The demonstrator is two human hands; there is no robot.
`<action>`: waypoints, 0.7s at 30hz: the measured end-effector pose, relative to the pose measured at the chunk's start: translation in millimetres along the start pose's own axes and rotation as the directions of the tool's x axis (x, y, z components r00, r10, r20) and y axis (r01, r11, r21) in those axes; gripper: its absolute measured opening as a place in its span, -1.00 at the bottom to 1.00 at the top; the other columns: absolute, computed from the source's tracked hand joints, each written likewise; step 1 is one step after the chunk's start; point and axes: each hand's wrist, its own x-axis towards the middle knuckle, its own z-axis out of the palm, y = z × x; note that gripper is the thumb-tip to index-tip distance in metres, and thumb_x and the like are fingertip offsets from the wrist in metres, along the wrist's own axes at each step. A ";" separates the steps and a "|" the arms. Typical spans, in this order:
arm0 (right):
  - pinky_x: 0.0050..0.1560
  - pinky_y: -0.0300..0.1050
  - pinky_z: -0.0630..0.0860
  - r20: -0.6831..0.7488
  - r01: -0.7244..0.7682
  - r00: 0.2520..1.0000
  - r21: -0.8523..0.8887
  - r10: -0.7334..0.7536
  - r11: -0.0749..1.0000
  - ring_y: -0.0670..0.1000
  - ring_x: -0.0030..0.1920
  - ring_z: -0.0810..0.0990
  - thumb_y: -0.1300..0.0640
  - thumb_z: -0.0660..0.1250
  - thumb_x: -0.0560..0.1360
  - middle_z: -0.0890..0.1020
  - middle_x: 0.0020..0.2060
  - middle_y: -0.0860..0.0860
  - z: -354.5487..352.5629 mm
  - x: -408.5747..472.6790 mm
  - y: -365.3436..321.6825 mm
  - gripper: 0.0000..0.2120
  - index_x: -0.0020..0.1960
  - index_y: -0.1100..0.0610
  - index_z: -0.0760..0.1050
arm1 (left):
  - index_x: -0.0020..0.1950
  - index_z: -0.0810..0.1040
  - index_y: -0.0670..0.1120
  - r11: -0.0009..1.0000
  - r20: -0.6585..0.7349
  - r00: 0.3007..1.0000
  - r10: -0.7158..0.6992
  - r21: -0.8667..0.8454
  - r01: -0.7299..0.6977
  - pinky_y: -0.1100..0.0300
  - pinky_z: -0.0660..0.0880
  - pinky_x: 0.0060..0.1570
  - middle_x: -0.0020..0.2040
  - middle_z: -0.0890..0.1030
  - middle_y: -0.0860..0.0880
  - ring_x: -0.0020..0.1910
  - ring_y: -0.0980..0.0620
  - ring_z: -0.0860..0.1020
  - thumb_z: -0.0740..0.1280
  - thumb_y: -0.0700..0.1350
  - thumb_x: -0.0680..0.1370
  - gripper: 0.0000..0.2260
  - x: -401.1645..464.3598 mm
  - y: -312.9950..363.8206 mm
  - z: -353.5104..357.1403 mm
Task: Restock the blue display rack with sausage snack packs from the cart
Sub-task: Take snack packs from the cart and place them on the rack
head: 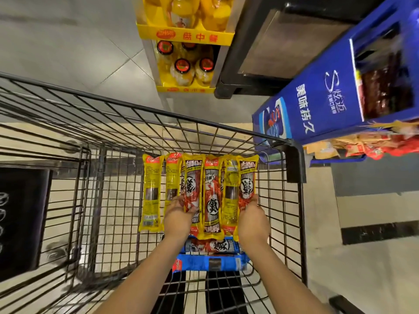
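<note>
Several long yellow sausage snack packs [212,196] lie side by side in the wire cart [294,159]. My left hand [179,214] grips the left side of the bunch, thumb over a pack. My right hand [251,219] grips the right side, fingers curled on the outermost pack. One yellow pack [151,193] lies apart at the far left. Two blue packs [210,257] lie crosswise under the yellow ones, near me. The blue display rack [317,98] stands at the upper right beyond the cart's corner, with dark red packs [385,91] inside it.
A yellow stand of jars [188,64] stands beyond the cart's far rim. A dark shelf unit [272,53] sits between it and the blue rack. Orange and red packets [362,143] hang under the blue rack. The cart's folded child seat [22,211] is at the left.
</note>
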 end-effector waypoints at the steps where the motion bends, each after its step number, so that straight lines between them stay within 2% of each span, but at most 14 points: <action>1: -0.28 -0.16 0.35 0.006 -0.005 1.000 0.032 0.004 0.999 0.10 -0.06 0.61 0.24 0.09 0.60 0.61 -0.03 0.12 -1.3 -0.9 -0.8 -0.55 0.47 0.25 0.14 | 0.36 0.38 -0.17 1.000 0.004 1.000 -0.002 -0.006 0.002 0.17 0.43 0.10 0.37 0.41 -0.10 0.23 -0.08 0.47 0.37 -0.08 0.51 -0.55 -1.7 -0.5 -1.8; 3: -0.27 -0.15 0.39 0.004 -0.023 1.000 0.096 0.023 0.995 0.12 -0.05 0.61 0.18 0.13 0.59 0.60 -0.01 0.14 -3.9 -4.0 -3.2 -0.60 0.39 0.27 0.25 | 0.40 0.36 -0.15 0.999 0.020 1.000 -0.016 -0.031 0.016 0.18 0.45 0.05 0.37 0.43 -0.11 0.15 -0.11 0.54 0.37 -0.09 0.51 -0.52 -5.9 -1.2 -5.5; 7: -0.19 -0.10 0.46 0.021 0.007 1.000 0.116 -0.009 0.993 0.13 0.02 0.59 0.13 0.15 0.57 0.58 0.06 0.15 -16.1 -16.9 -7.2 -0.66 0.29 0.25 0.34 | 0.42 0.32 -0.19 0.999 0.069 0.997 -0.024 -0.034 0.026 0.16 0.38 0.18 0.38 0.43 -0.13 0.27 -0.09 0.46 0.34 -0.12 0.54 -0.51 -24.1 -1.0 -23.8; 9: -0.14 -0.11 0.46 0.039 0.116 0.992 0.105 -0.121 0.988 0.13 0.05 0.57 0.10 0.15 0.56 0.56 0.10 0.14 -28.2 -29.6 -7.0 -0.66 0.28 0.21 0.36 | 0.44 0.30 -0.18 0.999 0.099 0.995 0.013 0.048 -0.018 0.11 0.37 0.23 0.39 0.41 -0.14 0.28 -0.10 0.45 0.31 -0.07 0.56 -0.52 -37.3 0.2 -40.9; 12: -0.05 -0.05 0.52 0.072 0.323 0.941 0.108 -0.331 0.940 0.10 0.01 0.56 0.03 0.16 0.54 0.58 0.04 0.09 -53.1 -56.4 -1.1 -0.70 0.20 0.14 0.41 | 0.45 0.29 -0.15 0.968 0.133 0.989 0.063 0.234 -0.093 0.14 0.39 0.15 0.37 0.44 -0.14 0.11 -0.07 0.52 0.24 -0.02 0.59 -0.53 -57.6 7.5 -70.6; 15: 0.00 -0.02 0.52 0.045 0.468 0.876 0.164 -0.481 0.868 0.08 0.02 0.56 0.01 0.18 0.54 0.58 0.00 0.05 -86.9 -83.7 12.5 -0.72 0.20 0.09 0.42 | 0.45 0.29 -0.12 0.903 0.112 0.981 0.159 0.386 -0.191 0.10 0.42 0.14 0.34 0.46 -0.14 0.09 -0.06 0.54 0.24 -0.01 0.58 -0.54 -80.5 22.9 -94.4; 18: 0.23 0.00 0.45 -0.014 0.539 0.835 0.216 -0.549 0.814 0.07 0.20 0.50 -0.03 0.22 0.54 0.53 0.22 0.02 -129.0 -109.5 39.7 -0.58 0.37 0.05 0.37 | 0.42 0.31 -0.13 0.807 0.119 0.957 0.264 0.516 -0.287 0.04 0.42 0.16 0.36 0.44 -0.16 0.26 -0.12 0.47 0.24 0.03 0.58 -0.54 -116.1 50.3 -106.4; 21: 0.27 -0.03 0.36 -0.118 0.594 0.804 0.189 -0.582 0.782 0.11 0.26 0.45 -0.01 0.20 0.57 0.50 0.29 0.05 -171.8 -126.0 87.2 -0.58 0.40 0.09 0.34 | 0.39 0.35 -0.15 0.724 0.101 0.909 0.405 0.571 -0.386 0.04 0.44 0.10 0.28 0.50 -0.16 0.22 -0.14 0.49 0.25 0.07 0.56 -0.53 -164.3 87.6 -101.1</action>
